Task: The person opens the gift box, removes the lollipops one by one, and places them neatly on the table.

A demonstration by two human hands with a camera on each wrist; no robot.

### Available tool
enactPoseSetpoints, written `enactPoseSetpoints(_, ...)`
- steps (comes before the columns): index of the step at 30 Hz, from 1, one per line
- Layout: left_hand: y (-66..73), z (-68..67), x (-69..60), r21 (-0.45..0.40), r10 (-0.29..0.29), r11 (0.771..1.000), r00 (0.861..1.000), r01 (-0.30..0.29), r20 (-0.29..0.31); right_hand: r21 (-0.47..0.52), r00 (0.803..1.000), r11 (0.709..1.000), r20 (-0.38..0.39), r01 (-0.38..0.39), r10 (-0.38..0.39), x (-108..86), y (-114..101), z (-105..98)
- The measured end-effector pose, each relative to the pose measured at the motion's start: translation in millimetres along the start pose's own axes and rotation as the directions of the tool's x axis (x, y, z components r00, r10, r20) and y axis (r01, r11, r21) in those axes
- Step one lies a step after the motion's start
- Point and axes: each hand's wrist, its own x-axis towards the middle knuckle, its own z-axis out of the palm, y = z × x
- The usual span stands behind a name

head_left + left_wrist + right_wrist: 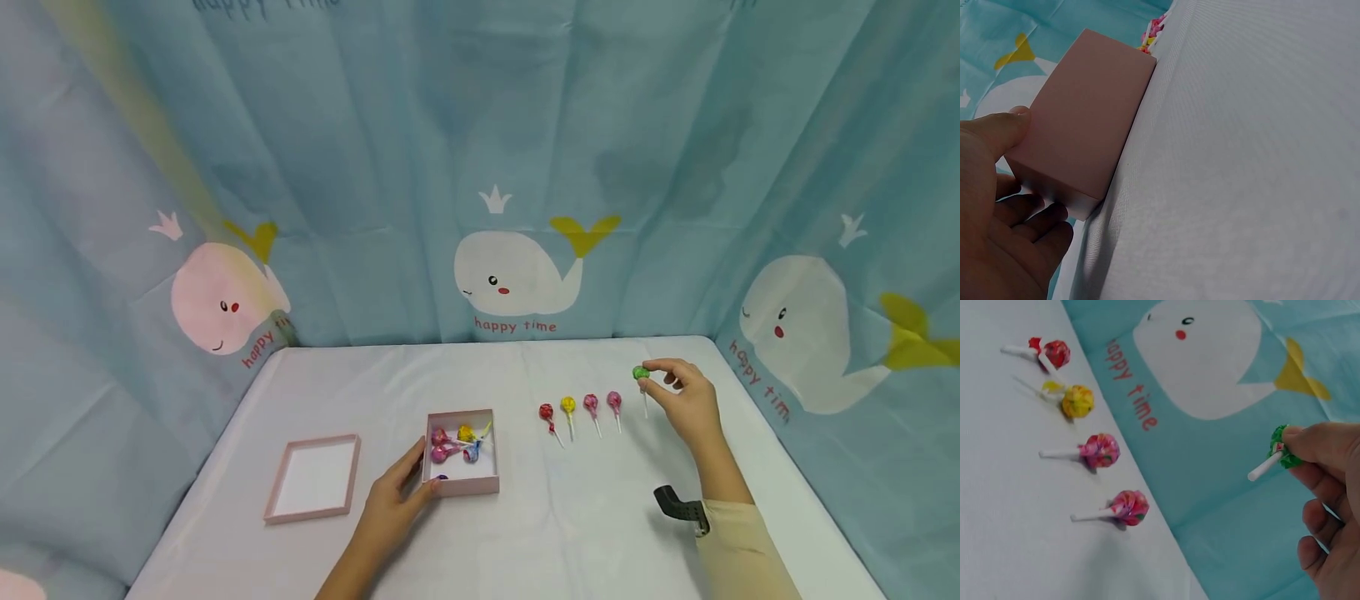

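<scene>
At the right of the head view, my right hand [686,402] pinches a green lollipop [641,372] by its wrapped head, the white stick pointing down. The right wrist view shows the thumb and forefinger on that green lollipop [1279,447], raised off the table. My left hand [392,500] holds the near left corner of a pink box [467,485], thumb on the front wall, fingers at the left side. Inside the box lie several lollipops [439,453], pink, yellow and blue. In the left wrist view the pink box [1088,112] hides its contents.
Left of the hands lies a shallow pink lid [351,475] on the white tablecloth [570,525]. Between the box and my right hand is a row of lollipops: red [546,412], yellow [568,405] and two pink [591,403]. A whale-printed blue curtain [360,275] hangs behind.
</scene>
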Motion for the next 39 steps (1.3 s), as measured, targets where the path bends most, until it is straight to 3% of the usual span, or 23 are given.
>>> enactPoseSetpoints(8,-0.2,-1.9,-0.1,-0.014,0.043,0.999,0.999,-0.043,0.01,-0.016,0.996,0.996,-0.014,-0.087,0.087,-0.8,15,2)
enactPoseSetpoints(17,-1.1,0.6,-3.0,-0.002,0.01,1.0,1.0,-0.01,-0.006,0.005,0.98,0.98,0.044,-0.196,0.196,-4.7,40,14)
enactPoseSetpoints(22,-0.7,0.4,-1.7,0.01,0.028,1.0,1.0,-0.027,-0.012,0.015,0.97,0.972,0.062,-0.236,0.235,-4.1,48,17)
enactPoseSetpoints(29,-0.8,-1.8,0.4,-0.033,0.006,0.999,1.0,-0.005,0.012,0.015,0.958,0.962,0.094,-0.273,0.27,-4.8,53,20)
enactPoseSetpoints(39,0.6,-2.3,-0.4,-0.019,-0.014,1.0,1.0,0.014,0.018,-0.054,0.94,0.951,0.147,-0.304,0.309,-5.6,66,26)
